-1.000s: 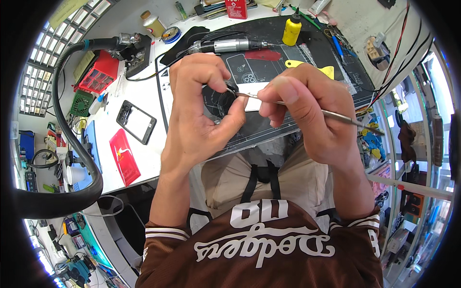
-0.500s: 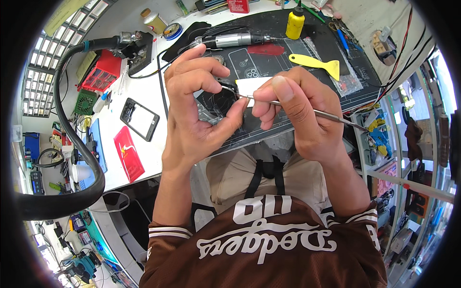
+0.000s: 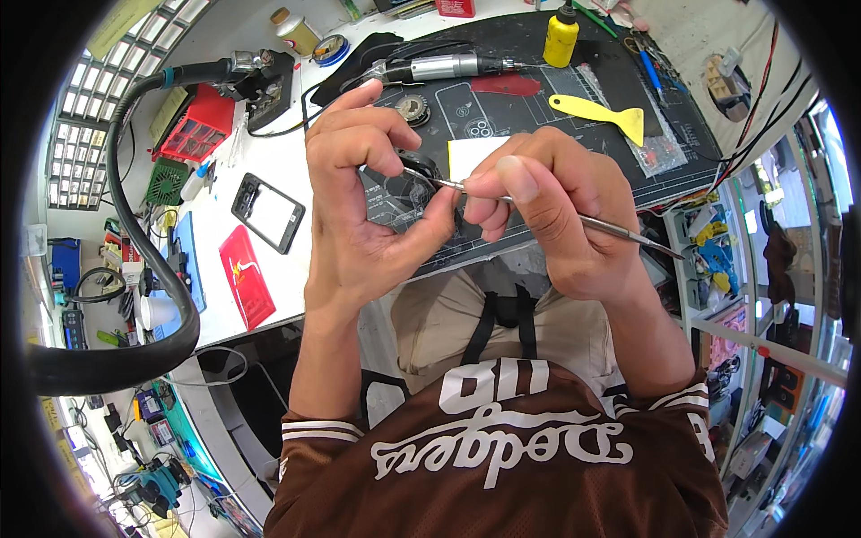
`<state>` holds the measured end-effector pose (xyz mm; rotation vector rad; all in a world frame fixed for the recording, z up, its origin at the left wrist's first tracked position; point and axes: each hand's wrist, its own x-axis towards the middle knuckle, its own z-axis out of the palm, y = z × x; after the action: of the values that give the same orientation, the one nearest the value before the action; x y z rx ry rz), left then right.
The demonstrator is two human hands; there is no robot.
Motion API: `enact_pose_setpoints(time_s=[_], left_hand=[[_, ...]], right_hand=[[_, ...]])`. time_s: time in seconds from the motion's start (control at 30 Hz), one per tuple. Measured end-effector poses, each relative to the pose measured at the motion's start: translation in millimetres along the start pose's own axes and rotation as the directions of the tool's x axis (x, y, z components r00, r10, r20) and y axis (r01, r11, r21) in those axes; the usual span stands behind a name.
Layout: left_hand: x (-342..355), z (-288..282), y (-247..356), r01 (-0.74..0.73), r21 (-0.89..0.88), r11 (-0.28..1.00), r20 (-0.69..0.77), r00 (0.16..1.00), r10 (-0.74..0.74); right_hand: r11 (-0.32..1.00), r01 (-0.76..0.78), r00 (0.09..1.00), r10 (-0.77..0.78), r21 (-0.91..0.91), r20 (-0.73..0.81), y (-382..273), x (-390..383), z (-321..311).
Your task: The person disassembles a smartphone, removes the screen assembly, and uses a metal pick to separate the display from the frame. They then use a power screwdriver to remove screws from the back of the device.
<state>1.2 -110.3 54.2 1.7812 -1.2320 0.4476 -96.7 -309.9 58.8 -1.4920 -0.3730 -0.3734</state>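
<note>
My left hand (image 3: pixel 366 211) is raised over the near part of the dark work mat (image 3: pixel 502 94). Its curled fingers and thumb grip the edge of a small dark thing with a curved, shiny rim (image 3: pixel 418 167); the fingers hide most of it, so I cannot tell its kind. Pinched in my right hand (image 3: pixel 560 211) is a slim metal hand tool (image 3: pixel 619 231). Its tip meets the rim close to my left thumb, while the other end points down to the right. Behind the hands, a white card (image 3: pixel 468 154) lies on the mat, and beyond it a round metal part (image 3: pixel 413 110).
Farther back lie a silver rotary handpiece (image 3: pixel 435 67), a yellow scraper (image 3: pixel 599 117) and a yellow bottle (image 3: pixel 560 38). To the left are a phone frame (image 3: pixel 267 213) and a red packet (image 3: pixel 246 278). A thick black flexible arm (image 3: pixel 112 206) curves along the left side.
The view has shifted slightly, so the bench things appear a little moved. Both hands keep their grips, and the tool's tip stays at the rim near my left thumb.
</note>
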Motion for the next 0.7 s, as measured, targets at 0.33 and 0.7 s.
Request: enact_pose_setpoints(time_s=[0.33, 0.7], left_hand=[[17, -2, 3, 0.012, -0.133, 0.991, 0.001, 1.000, -0.012], [17, 12, 7, 0.123, -0.206, 0.971, -0.088, 0.986, -0.144]], right_hand=[[0.957, 0.131, 0.990, -0.113, -0.259, 0.081, 4, -1, -12], [0.929, 0.184, 0.983, -0.173, -0.322, 0.062, 25, -20, -7]])
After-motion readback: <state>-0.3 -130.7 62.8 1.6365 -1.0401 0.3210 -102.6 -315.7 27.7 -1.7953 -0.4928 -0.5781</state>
